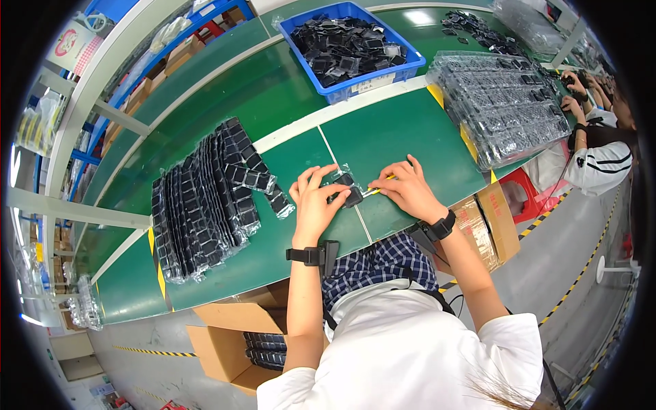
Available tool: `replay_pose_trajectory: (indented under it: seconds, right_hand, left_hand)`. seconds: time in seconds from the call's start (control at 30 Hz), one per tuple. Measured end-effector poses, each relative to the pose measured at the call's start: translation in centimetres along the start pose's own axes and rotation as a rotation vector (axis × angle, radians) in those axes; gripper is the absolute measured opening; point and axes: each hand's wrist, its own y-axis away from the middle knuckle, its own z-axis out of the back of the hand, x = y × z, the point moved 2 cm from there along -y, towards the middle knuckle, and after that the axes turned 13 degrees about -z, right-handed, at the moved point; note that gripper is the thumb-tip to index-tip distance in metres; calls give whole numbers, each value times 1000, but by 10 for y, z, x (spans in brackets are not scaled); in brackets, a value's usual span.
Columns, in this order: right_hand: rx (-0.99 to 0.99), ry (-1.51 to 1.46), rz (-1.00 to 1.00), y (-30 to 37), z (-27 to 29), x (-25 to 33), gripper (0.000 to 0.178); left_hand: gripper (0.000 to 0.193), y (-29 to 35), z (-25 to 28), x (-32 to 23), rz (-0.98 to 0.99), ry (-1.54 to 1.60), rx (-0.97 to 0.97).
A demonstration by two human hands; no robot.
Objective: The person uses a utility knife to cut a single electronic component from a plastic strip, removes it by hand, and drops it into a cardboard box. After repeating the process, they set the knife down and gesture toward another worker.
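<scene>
My left hand [316, 206] holds a small black square part [352, 198] between its thumb and fingers, just above the green work table [403, 143]. Clear plastic film sticks up around the part's far side. Pinched in the fingers of my right hand [415, 194] is a thin tool with a yellow section [374, 190]. Its pale tip points left and meets the edge of the black part, or comes very close; the exact kind of tool is too small to tell. Left of my left hand lies a loose strip of black parts in clear plastic [254, 179].
Bundled strips of packed parts [205, 205] cover the table's left side. Beyond my hands stands a blue bin [410, 67] full of black parts. Stacked clear blister trays [499, 109] lie at right, near a co-worker's sleeve [601, 165]. Cardboard boxes [217, 350] [497, 222] sit below the table edge.
</scene>
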Motion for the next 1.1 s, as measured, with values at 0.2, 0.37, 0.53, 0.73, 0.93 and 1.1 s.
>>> replay_pose_trajectory:
  seconds: [0.2,0.37,0.53,0.73,0.93,1.1]
  right_hand:
    - [41,-34,1,3,0,0,26]
    - [84,-59,14,-4,-3,-1,25]
    - [78,-59,33,-12,-11,1,24]
    - [98,-39,48,-11,-2,-3,24]
    - [143,-59,-38,8,24,-22,22]
    - [102,-91,-140,16,32,-24,25]
  left_hand:
    - [12,2,-7,5,70,32,10]
    - [12,2,-8,6,64,40,1]
    - [13,2,-11,9,56,54,7]
    - [14,-1,-9,11,39,50,21]
    - [13,-1,-6,9,39,54,46]
    - [11,-4,6,4,31,89,-85]
